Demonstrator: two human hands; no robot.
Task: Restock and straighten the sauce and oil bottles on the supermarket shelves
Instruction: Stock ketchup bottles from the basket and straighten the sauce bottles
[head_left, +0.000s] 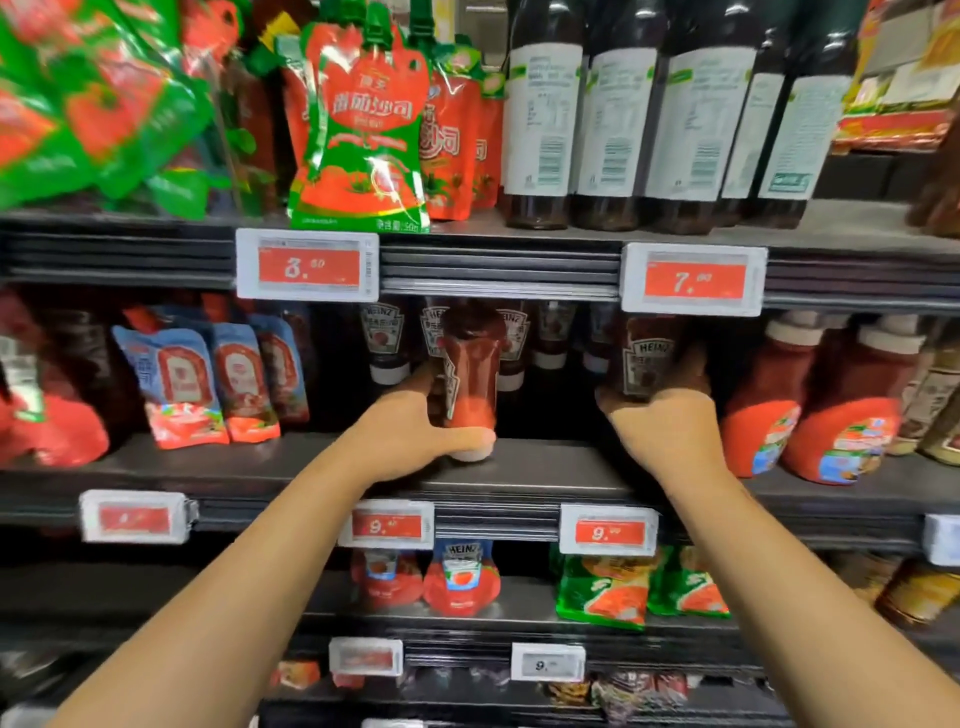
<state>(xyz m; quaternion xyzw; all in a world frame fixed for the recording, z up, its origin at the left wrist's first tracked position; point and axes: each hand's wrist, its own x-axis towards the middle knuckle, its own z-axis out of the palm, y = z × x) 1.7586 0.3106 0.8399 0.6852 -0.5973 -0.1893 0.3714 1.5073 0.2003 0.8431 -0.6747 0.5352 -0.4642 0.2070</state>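
Red ketchup bottle (470, 379), cap-down at the middle shelf (545, 462) lip with the left hand (410, 431) grip wrapped round it, could topple forward while the right hand (660, 410) grip clamps a second Heinz bottle (647, 358) further back, splitting attention between 2 loads
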